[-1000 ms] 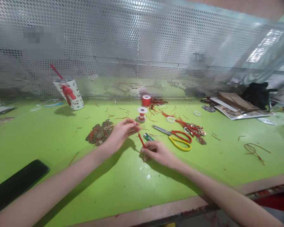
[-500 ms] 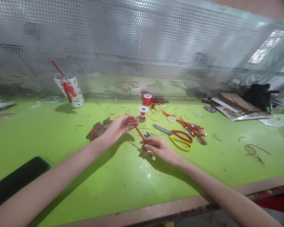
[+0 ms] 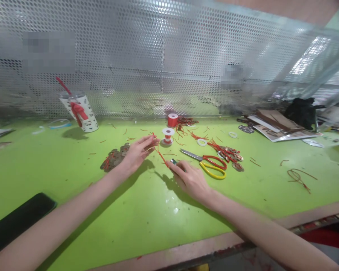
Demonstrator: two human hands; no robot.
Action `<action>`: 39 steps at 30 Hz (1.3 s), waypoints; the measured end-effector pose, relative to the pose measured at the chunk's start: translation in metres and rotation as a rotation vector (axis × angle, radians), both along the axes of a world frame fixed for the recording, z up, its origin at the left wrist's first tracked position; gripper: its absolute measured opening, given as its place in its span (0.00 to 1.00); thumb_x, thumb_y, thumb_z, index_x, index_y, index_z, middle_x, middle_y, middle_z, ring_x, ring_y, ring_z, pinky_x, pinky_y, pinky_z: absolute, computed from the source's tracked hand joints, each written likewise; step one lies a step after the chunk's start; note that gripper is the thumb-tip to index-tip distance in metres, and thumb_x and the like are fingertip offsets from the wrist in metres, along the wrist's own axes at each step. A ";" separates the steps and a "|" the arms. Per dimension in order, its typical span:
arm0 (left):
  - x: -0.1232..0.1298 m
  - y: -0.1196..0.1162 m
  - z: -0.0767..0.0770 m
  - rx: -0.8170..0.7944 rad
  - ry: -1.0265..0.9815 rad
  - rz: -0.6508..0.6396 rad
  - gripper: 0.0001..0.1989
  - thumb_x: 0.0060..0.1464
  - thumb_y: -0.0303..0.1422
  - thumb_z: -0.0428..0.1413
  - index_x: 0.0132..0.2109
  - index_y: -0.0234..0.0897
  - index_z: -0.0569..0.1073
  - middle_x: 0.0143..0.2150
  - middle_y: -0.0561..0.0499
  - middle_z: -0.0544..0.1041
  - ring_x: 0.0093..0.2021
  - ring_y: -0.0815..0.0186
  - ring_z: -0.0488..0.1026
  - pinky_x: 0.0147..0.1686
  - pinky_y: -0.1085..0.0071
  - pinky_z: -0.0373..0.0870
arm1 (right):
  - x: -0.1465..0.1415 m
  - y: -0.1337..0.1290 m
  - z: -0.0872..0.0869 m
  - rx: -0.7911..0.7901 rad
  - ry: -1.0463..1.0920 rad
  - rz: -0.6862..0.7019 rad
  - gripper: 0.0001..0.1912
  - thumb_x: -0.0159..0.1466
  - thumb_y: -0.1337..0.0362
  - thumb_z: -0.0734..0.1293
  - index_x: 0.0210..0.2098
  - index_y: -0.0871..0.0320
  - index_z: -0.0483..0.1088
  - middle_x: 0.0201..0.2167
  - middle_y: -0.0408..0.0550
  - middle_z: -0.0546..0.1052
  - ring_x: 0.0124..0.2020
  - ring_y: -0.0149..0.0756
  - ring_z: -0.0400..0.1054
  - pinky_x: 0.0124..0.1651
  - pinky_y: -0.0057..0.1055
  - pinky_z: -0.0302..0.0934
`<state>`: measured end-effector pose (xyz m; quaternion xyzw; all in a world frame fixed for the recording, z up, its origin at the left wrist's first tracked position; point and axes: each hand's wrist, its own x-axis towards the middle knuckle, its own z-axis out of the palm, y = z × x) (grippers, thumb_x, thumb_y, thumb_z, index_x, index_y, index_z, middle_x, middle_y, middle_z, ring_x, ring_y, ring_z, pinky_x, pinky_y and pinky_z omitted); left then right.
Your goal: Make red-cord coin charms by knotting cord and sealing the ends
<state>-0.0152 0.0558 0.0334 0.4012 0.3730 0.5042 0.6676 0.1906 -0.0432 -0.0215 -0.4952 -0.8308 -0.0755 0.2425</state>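
Observation:
A braided red cord [image 3: 162, 156] stretches between my two hands above the green table. My left hand [image 3: 139, 152] pinches its upper end, where loose red strands show by the fingertips. Around the lower end, my right hand [image 3: 190, 178] is closed, back of the hand upward, hiding whatever hangs there. A small green-and-white item [image 3: 173, 161] lies just beyond the right fingers. Left of my left hand sits a pile of bronze-coloured coins [image 3: 113, 160] with red cord. Scissors [image 3: 205, 161] with one red and one yellow handle lie to the right of my right hand.
Two spools, one of red thread [image 3: 167, 137] and one red [image 3: 173, 120], stand behind the hands. More corded coins [image 3: 230, 153] lie right of the scissors. A patterned cup [image 3: 80, 113] with a straw is back left; a black phone-like slab [image 3: 22, 214] lies front left.
My right hand has turned over so its back faces up, and the coins seen under it before are now hidden. The view has shifted slightly. The cord stays held between both hands.

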 end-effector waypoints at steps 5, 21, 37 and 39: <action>0.003 -0.004 -0.002 0.042 -0.130 -0.062 0.13 0.64 0.35 0.52 0.47 0.37 0.81 0.51 0.44 0.82 0.51 0.61 0.77 0.50 0.66 0.72 | -0.003 0.002 -0.003 -0.059 0.131 -0.016 0.24 0.73 0.66 0.56 0.67 0.56 0.61 0.43 0.59 0.73 0.37 0.43 0.69 0.31 0.34 0.65; 0.014 -0.015 0.048 0.434 -0.047 -0.184 0.13 0.58 0.33 0.60 0.49 0.39 0.81 0.40 0.46 0.84 0.50 0.56 0.79 0.57 0.58 0.69 | -0.007 0.006 0.010 -0.317 0.700 0.152 0.11 0.66 0.68 0.64 0.49 0.58 0.66 0.45 0.54 0.75 0.42 0.40 0.70 0.47 0.40 0.68; 0.062 -0.016 0.062 0.458 -0.029 -0.343 0.08 0.58 0.35 0.61 0.41 0.38 0.83 0.34 0.49 0.82 0.43 0.59 0.80 0.47 0.64 0.71 | 0.043 0.031 0.042 -1.128 1.198 0.479 0.48 0.64 0.27 0.44 0.44 0.60 0.76 0.43 0.58 0.82 0.50 0.46 0.76 0.60 0.47 0.63; 0.068 -0.012 0.064 0.445 -0.067 -0.349 0.08 0.58 0.35 0.60 0.40 0.38 0.83 0.34 0.50 0.82 0.42 0.61 0.80 0.50 0.64 0.70 | 0.050 0.030 0.037 -1.176 1.261 0.440 0.46 0.63 0.27 0.46 0.40 0.59 0.76 0.41 0.57 0.82 0.46 0.45 0.77 0.58 0.47 0.64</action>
